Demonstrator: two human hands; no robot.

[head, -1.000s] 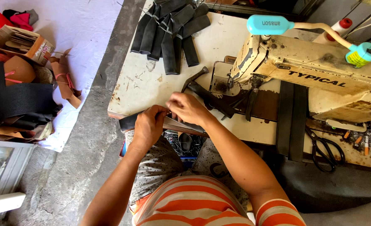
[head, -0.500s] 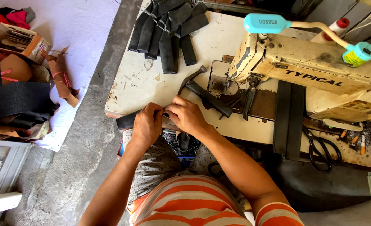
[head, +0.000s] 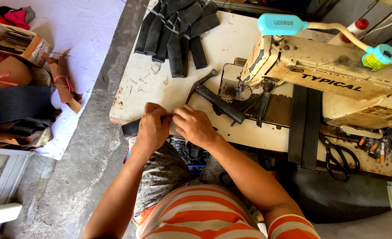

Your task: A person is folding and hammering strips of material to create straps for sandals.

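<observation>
My left hand point(head: 152, 127) and my right hand point(head: 193, 125) meet at the near edge of the worn white table point(head: 151, 84). Both pinch a black strap piece point(head: 131, 128) whose end sticks out to the left of my left hand. The part between my fingers is hidden. Just beyond my right hand lies a hammer point(head: 213, 96) with a dark handle, its head pointing away. A cream sewing machine point(head: 333, 75) stands to the right of my hands.
A pile of several black strap pieces point(head: 174, 31) lies at the table's far side. Black scissors point(head: 340, 158) rest at the right near edge. A long black strap point(head: 303, 124) hangs over the machine bed. Leather scraps and a cardboard box point(head: 21, 44) lie on the floor left.
Both hands stayed together on the black strap at the table edge, with small finger shifts. The view has shifted slightly.
</observation>
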